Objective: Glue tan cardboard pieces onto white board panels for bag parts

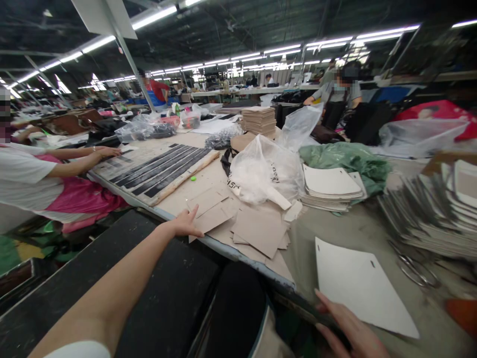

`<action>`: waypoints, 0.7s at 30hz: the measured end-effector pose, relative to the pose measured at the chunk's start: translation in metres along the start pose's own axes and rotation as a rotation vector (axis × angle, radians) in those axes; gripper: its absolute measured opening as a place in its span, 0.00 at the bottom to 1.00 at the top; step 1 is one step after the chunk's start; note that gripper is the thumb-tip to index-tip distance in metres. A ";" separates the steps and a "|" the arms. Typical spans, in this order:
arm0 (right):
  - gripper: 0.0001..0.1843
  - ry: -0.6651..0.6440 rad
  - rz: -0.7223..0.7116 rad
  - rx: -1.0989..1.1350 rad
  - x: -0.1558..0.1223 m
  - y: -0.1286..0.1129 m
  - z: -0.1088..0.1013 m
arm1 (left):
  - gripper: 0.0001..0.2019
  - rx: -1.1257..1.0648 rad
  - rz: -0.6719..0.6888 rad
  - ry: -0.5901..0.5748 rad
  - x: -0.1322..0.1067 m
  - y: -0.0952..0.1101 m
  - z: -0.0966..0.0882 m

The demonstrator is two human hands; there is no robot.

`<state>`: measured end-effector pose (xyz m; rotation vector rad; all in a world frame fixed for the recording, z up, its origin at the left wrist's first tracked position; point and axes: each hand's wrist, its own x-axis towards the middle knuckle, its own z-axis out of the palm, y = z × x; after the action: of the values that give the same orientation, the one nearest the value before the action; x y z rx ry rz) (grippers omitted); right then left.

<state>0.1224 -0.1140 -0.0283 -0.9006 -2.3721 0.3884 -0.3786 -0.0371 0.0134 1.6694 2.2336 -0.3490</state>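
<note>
Your left hand point(186, 222) is over the near edge of the worktop point(305, 248), its thumb and forefinger spread apart beside the loose tan sheets point(215, 215). Its fingers are at the near left side of these sheets; whether they press on one, you cannot tell from this view. Your right hand point(352, 325) is blurred at the bottom, fingers apart, by the near left edge of a white panel point(359, 286). You cannot tell whether the fingertips touch it. The panel lies flat and has two small dark slots near its far side.

Between your hands sits an uneven pile of tan cardboard pieces point(260, 231). Beyond it slumps a clear plastic bag point(263, 166) with dark lettering, and just right of that stands a stack of white panels point(330, 185), with green plastic point(345, 158) behind. At your right, scissors point(404, 259) lie between the single panel and a leaning row of panels point(421, 214).

To your left, dark strips point(160, 171) lie side by side on a board, and a co-worker in a white top point(22, 174) has both arms stretched onto the worktop.
</note>
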 end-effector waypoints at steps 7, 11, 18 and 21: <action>0.21 -0.084 0.062 0.281 0.097 -0.025 0.032 | 0.60 0.075 0.122 -0.024 -0.075 0.016 0.009; 0.16 -0.146 0.026 0.080 0.171 -0.017 0.064 | 0.57 -0.006 0.187 -0.081 -0.101 0.017 0.005; 0.13 -0.376 -0.114 -0.253 0.252 -0.024 0.120 | 0.56 -0.094 0.285 -0.159 -0.109 0.012 0.001; 0.14 -0.432 -0.142 -0.296 0.268 -0.025 0.132 | 0.56 -0.090 0.313 -0.147 -0.108 0.008 0.004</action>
<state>-0.1337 0.0404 -0.0139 -0.8318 -2.9296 0.1903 -0.3427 -0.1311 0.0534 1.8436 1.8196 -0.2769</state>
